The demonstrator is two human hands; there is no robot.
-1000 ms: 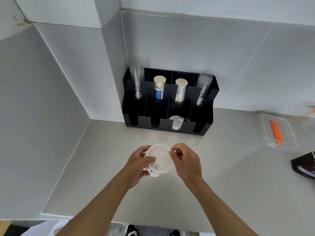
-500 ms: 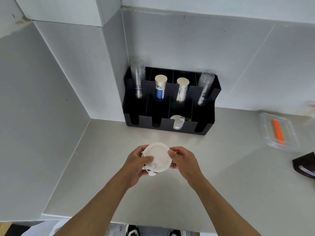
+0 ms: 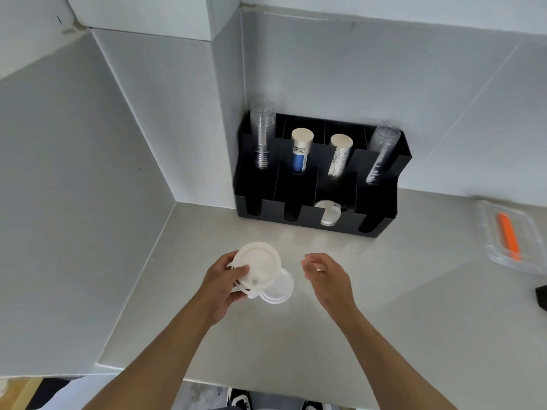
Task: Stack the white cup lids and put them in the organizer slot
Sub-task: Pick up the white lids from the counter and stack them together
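My left hand [image 3: 226,287] grips a stack of white cup lids [image 3: 258,266] above the counter, thumb on the top lid. A lower lid [image 3: 279,290] sticks out to the right from under the stack, out of line. My right hand [image 3: 324,275] hovers a little to the right of the lids, fingers curled and apart, holding nothing. The black organizer [image 3: 381,202] stands against the back wall. Its third front slot holds white lids [image 3: 328,213] on edge.
The organizer's back slots hold clear cup stacks [image 3: 262,134] [image 3: 380,153] and paper cup stacks [image 3: 300,149] [image 3: 339,155]. A clear plastic box [image 3: 488,232] with an orange item [image 3: 509,239] lies on the grey counter [image 3: 414,291] at right. A dark object [image 3: 541,295] sits at the right edge.
My right hand has let go of the lids and drawn away to the right. The stack stays in my left hand, and a lower lid has slid out sideways.
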